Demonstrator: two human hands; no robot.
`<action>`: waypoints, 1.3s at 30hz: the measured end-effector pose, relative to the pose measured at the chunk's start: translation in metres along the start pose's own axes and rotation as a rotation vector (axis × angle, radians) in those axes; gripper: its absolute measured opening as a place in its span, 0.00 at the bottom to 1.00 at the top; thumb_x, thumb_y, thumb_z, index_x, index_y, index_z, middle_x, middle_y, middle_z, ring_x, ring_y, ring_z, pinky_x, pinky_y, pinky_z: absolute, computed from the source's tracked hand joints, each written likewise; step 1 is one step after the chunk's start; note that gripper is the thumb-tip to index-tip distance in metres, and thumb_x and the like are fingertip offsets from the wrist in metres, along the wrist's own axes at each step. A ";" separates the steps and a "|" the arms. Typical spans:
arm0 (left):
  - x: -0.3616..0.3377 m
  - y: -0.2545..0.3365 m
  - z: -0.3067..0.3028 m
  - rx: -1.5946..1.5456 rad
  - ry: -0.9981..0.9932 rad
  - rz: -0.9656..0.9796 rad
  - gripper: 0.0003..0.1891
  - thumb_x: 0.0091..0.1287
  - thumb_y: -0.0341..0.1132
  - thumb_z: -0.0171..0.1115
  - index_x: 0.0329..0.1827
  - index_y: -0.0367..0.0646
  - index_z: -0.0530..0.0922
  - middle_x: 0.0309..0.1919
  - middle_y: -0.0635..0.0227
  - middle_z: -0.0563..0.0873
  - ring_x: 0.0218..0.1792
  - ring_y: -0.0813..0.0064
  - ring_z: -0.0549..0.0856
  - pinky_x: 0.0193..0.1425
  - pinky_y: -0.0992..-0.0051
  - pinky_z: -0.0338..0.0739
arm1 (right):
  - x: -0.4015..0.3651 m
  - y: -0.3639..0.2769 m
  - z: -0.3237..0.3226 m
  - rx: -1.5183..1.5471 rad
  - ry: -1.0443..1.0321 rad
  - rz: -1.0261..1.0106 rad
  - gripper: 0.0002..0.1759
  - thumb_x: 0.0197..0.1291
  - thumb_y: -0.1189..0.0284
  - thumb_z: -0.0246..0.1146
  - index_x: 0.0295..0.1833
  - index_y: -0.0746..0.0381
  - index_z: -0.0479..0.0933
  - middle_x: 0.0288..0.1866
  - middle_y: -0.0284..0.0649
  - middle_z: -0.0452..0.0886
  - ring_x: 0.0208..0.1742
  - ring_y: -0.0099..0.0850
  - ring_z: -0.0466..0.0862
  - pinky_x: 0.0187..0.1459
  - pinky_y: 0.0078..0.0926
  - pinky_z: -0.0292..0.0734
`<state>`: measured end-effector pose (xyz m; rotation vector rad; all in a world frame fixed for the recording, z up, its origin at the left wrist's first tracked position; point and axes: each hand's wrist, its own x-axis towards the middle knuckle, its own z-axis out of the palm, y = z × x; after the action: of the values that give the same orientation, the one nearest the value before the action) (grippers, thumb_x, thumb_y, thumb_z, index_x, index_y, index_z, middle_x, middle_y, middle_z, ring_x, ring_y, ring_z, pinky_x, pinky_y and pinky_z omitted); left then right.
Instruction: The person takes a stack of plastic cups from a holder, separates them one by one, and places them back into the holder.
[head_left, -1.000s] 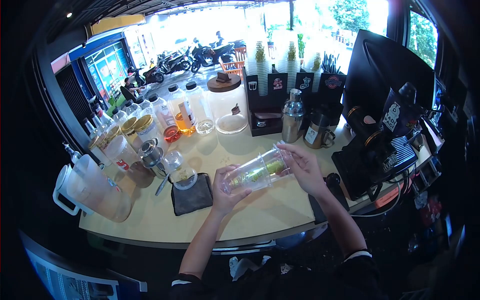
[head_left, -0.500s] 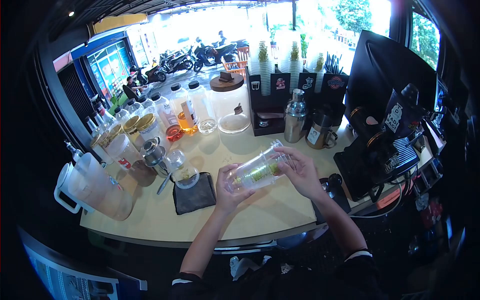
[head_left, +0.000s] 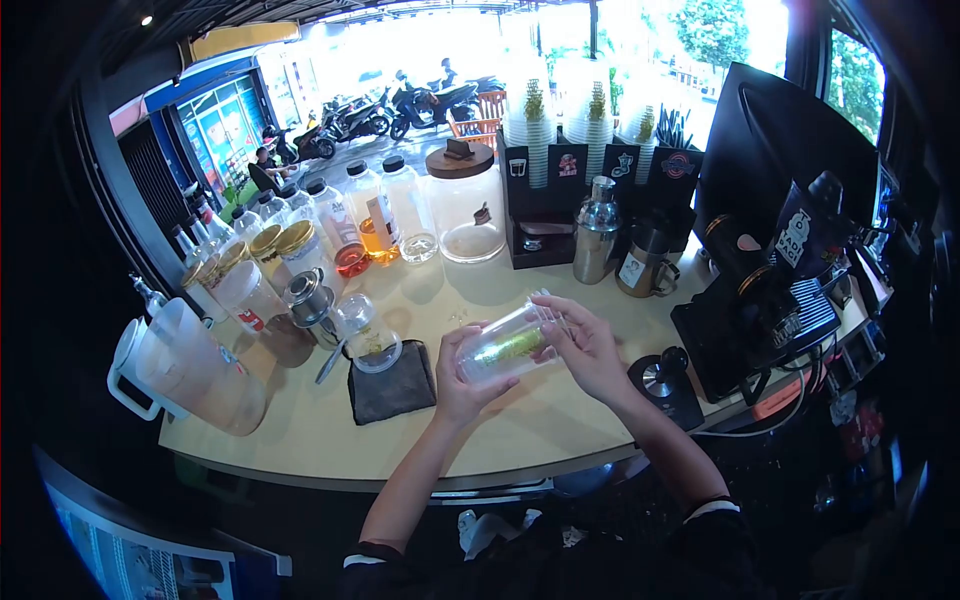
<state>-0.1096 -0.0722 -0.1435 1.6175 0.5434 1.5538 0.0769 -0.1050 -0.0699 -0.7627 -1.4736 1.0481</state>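
Observation:
Above the middle of the counter, clear plastic cups with a gold-green print lie tilted on their side between my hands, one nested in another. My left hand wraps around the lower-left end. At the upper-right rim end, my right hand grips with thumb and fingers. Left of them is a folded dark cloth, with an upside-down clear cup at its upper edge. Beside that cup are a spoon and a metal drip filter.
A large pitcher, lidded jars and bottles crowd the left. A wood-lidded glass jar, metal shaker and mug stand behind. At right are a tamper and a black coffee machine. The counter's front edge is nearest me.
The cups have slid further into each other as my right hand moved slightly inward toward my left. The view has shifted slightly.

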 end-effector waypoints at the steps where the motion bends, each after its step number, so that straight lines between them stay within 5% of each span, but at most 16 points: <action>1: 0.000 0.000 0.000 0.000 0.001 0.001 0.40 0.41 0.30 0.81 0.57 0.43 0.65 0.58 0.59 0.72 0.59 0.66 0.75 0.63 0.67 0.73 | 0.000 0.000 0.001 0.022 0.003 0.008 0.20 0.68 0.74 0.54 0.64 0.66 0.67 0.50 0.42 0.76 0.37 0.24 0.82 0.39 0.19 0.80; 9: -0.001 -0.003 0.004 0.105 -0.005 0.045 0.42 0.46 0.32 0.78 0.61 0.42 0.59 0.56 0.59 0.70 0.59 0.66 0.73 0.62 0.68 0.74 | -0.002 0.010 0.008 0.030 0.071 -0.012 0.20 0.67 0.75 0.55 0.64 0.67 0.66 0.51 0.44 0.76 0.37 0.25 0.82 0.40 0.20 0.81; 15: 0.001 -0.014 0.016 -0.197 0.192 -0.135 0.37 0.54 0.33 0.74 0.62 0.39 0.59 0.53 0.61 0.74 0.55 0.70 0.77 0.58 0.71 0.76 | -0.005 0.023 0.008 0.178 0.151 -0.147 0.23 0.66 0.75 0.56 0.64 0.68 0.62 0.57 0.45 0.74 0.52 0.29 0.79 0.46 0.28 0.83; 23: 0.030 0.015 0.049 -0.142 0.112 -0.155 0.30 0.56 0.32 0.72 0.58 0.35 0.66 0.50 0.62 0.78 0.51 0.72 0.80 0.56 0.72 0.76 | -0.025 0.009 -0.003 0.208 0.222 -0.133 0.26 0.64 0.75 0.59 0.66 0.66 0.63 0.59 0.44 0.72 0.54 0.28 0.77 0.55 0.25 0.74; 25: 0.049 0.019 0.047 0.031 -0.079 -0.158 0.33 0.55 0.33 0.72 0.61 0.36 0.63 0.53 0.61 0.75 0.55 0.72 0.77 0.61 0.71 0.72 | -0.028 -0.002 -0.022 0.184 0.212 -0.099 0.28 0.62 0.74 0.62 0.66 0.66 0.63 0.57 0.43 0.73 0.53 0.28 0.77 0.54 0.25 0.74; 27: 0.066 0.027 0.053 0.089 -0.105 -0.035 0.35 0.54 0.33 0.73 0.61 0.36 0.62 0.54 0.60 0.74 0.56 0.71 0.76 0.62 0.70 0.72 | -0.026 -0.012 -0.050 -0.378 0.122 -0.055 0.33 0.56 0.70 0.68 0.65 0.65 0.64 0.55 0.44 0.72 0.52 0.30 0.76 0.52 0.28 0.74; 28: 0.075 0.031 0.059 0.147 -0.113 0.086 0.36 0.53 0.32 0.73 0.62 0.37 0.61 0.54 0.60 0.74 0.58 0.70 0.76 0.62 0.69 0.71 | -0.023 -0.024 -0.055 -0.384 0.137 -0.058 0.33 0.56 0.70 0.68 0.65 0.65 0.64 0.55 0.44 0.72 0.52 0.30 0.76 0.52 0.28 0.74; 30: 0.092 0.039 0.073 0.132 -0.093 0.091 0.44 0.45 0.37 0.79 0.63 0.38 0.61 0.56 0.59 0.74 0.58 0.68 0.76 0.61 0.67 0.72 | -0.020 -0.058 -0.062 -0.746 0.231 -0.277 0.37 0.53 0.70 0.70 0.67 0.63 0.61 0.61 0.44 0.68 0.52 0.29 0.75 0.55 0.32 0.72; 32: 0.110 0.049 0.087 0.278 -0.187 0.225 0.46 0.42 0.42 0.80 0.62 0.39 0.62 0.57 0.60 0.74 0.58 0.68 0.76 0.61 0.67 0.72 | -0.011 -0.075 -0.062 -0.682 0.243 -0.225 0.45 0.49 0.69 0.72 0.70 0.63 0.57 0.61 0.46 0.68 0.58 0.34 0.73 0.58 0.36 0.71; 35: 0.130 0.060 0.114 0.311 -0.262 0.276 0.46 0.40 0.44 0.81 0.62 0.39 0.64 0.57 0.59 0.74 0.58 0.66 0.77 0.59 0.67 0.73 | 0.012 -0.077 -0.066 -0.783 0.311 -0.475 0.50 0.46 0.66 0.73 0.70 0.64 0.52 0.62 0.50 0.65 0.64 0.47 0.69 0.62 0.40 0.67; 39: 0.169 0.053 0.131 0.384 -0.272 0.320 0.51 0.41 0.44 0.80 0.67 0.40 0.59 0.59 0.58 0.72 0.60 0.65 0.74 0.62 0.65 0.69 | 0.049 -0.083 -0.097 -0.785 0.388 -0.555 0.48 0.46 0.66 0.73 0.69 0.65 0.53 0.62 0.53 0.66 0.64 0.48 0.70 0.64 0.39 0.65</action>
<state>0.0305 -0.0048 0.0132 2.2609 0.4691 1.4768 0.1713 -0.0747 0.0248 -0.9426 -1.6060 -0.1304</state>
